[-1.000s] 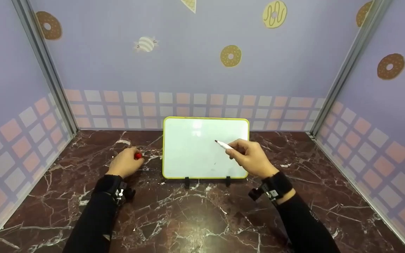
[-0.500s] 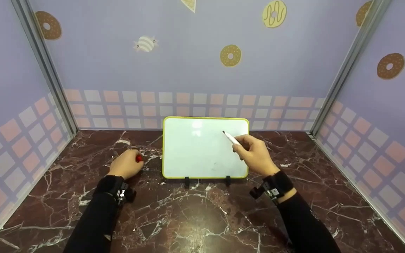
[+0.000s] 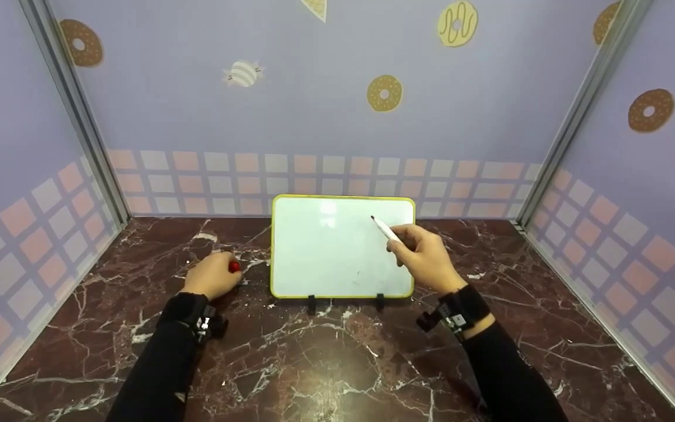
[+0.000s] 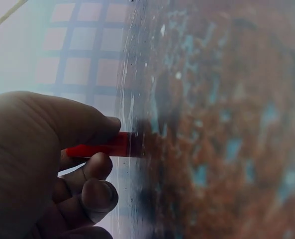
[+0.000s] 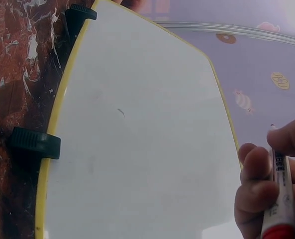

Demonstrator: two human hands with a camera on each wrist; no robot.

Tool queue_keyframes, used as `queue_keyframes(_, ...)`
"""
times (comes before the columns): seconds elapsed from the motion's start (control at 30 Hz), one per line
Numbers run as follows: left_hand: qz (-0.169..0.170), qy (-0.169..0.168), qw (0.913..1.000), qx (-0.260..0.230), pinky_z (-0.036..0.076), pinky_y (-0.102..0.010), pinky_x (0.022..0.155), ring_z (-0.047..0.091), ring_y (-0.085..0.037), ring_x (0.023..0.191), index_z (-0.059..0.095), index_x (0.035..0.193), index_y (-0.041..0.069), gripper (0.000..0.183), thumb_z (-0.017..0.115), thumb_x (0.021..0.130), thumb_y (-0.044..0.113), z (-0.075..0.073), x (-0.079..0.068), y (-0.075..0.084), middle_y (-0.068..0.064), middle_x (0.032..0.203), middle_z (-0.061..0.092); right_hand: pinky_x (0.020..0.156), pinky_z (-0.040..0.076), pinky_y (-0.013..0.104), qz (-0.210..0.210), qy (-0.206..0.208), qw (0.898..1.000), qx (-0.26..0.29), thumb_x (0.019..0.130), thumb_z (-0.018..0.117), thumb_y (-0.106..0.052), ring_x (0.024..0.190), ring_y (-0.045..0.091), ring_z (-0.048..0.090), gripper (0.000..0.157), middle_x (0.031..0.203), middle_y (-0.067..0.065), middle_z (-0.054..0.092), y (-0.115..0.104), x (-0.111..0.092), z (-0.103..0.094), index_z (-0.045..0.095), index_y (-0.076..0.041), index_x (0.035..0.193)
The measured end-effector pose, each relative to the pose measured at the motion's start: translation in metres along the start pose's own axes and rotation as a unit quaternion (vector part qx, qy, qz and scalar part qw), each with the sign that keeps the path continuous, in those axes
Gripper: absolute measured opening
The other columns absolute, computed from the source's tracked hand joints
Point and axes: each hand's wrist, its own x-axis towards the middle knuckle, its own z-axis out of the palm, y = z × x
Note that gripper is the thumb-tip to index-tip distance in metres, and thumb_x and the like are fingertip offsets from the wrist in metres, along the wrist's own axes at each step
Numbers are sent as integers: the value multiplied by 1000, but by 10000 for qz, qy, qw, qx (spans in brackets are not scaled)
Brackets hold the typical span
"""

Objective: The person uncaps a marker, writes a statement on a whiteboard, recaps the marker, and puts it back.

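Observation:
A small whiteboard (image 3: 331,246) with a yellow rim stands upright mid-table; a short dark mark (image 5: 121,112) shows low on its face. In front of its right half, my right hand (image 3: 428,258) grips a white marker (image 3: 387,230) like a pen, its dark uncapped tip toward the upper right of the board. The right wrist view shows the marker's red rear end (image 5: 279,232). Left of the board, my left hand (image 3: 213,275) pinches a red marker cap (image 4: 105,145) between thumb and forefinger, close over the table; the fingers partly hide it.
Two black clips (image 3: 312,303) support the board's lower edge on the dark marbled table (image 3: 314,363). Behind rises a lilac wall (image 3: 326,117) with doughnut prints and a checkered band. Side walls with metal corner posts (image 3: 578,111) close off left and right.
My right hand has moved the marker up and slightly right, its tip turning more upward. The left hand has shifted slightly right and nearer with the cap. The board has stayed put.

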Motion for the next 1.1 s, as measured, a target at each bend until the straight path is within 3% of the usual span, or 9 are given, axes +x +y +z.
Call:
queue_keyframes(0.13, 40, -116, 9999, -35, 57, -65, 88, 70, -38, 99, 71, 114, 5, 28, 76, 99, 29, -1, 0, -1, -16, 109, 73, 62, 50, 24, -1, -21, 10000, 38, 112, 69, -8, 71, 34, 68, 23, 99, 10, 79, 0, 0, -1, 74, 0, 133)
queue_keyframes(0.3, -19, -128, 9998, -180, 55, -68, 98, 71, -46, 116, 64, 142, -2, 57, 75, 105, 40, -12, -2, 0, -23, 127, 73, 61, 50, 23, -32, -14, 10000, 78, 111, 71, -9, 70, 34, 68, 21, 98, 12, 79, 0, 1, -2, 75, -2, 131)
queue_keyframes(0.43, -97, 93, 9992, -366, 53, -66, 100, 68, -43, 119, 55, 155, -3, 70, 67, 111, 49, -27, -6, 9, -23, 130, 69, 60, 50, 23, -57, -35, 9999, 131, 110, 73, -9, 69, 32, 67, 22, 98, 20, 78, -1, 2, -3, 75, -2, 131)
queue_keyframes(0.57, 37, 502, 9976, -480, 53, -63, 98, 67, -39, 115, 57, 154, 0, 67, 63, 113, 53, -43, -11, 30, -18, 127, 67, 60, 51, 23, -46, -80, 9998, 170, 110, 74, -10, 69, 35, 68, 25, 99, 25, 76, -1, 2, -2, 75, -1, 133)
queue_keyframes(0.73, 516, 983, 9924, -537, 55, -60, 95, 67, -36, 112, 61, 148, 3, 59, 65, 112, 50, -53, -15, 71, -15, 126, 66, 60, 51, 24, -10, -145, 9998, 101, 109, 75, -9, 69, 25, 68, 26, 100, 23, 77, -2, 1, 0, 74, -1, 133)
queue_keyframes(0.87, 1067, 1133, 9864, -522, 57, -49, 79, 65, -30, 99, 54, 154, 2, 65, 68, 110, 49, -53, -20, 99, -14, 125, 62, 60, 51, 24, -58, -198, 9997, 109, 107, 76, -8, 69, 19, 68, 25, 97, 15, 78, -5, 0, 4, 75, -1, 132)
queue_keyframes(1.0, 1673, 1268, 9765, -481, 55, -42, 69, 62, -26, 91, 47, 160, 0, 74, 71, 109, 49, -48, -26, 118, -15, 126, 58, 61, 51, 23, -103, -255, 9994, 187, 106, 77, -7, 69, 17, 67, 25, 94, 13, 77, -9, -1, 8, 75, 0, 130)
queue_keyframes(1.1, 2065, 1283, 9687, -502, 58, -44, 74, 64, -26, 99, 50, 156, 1, 71, 73, 108, 48, -43, -31, 126, -15, 131, 59, 62, 52, 23, -156, -327, 9991, 212, 106, 78, -7, 69, 16, 67, 25, 94, 12, 77, -12, -1, 11, 75, 0, 130)
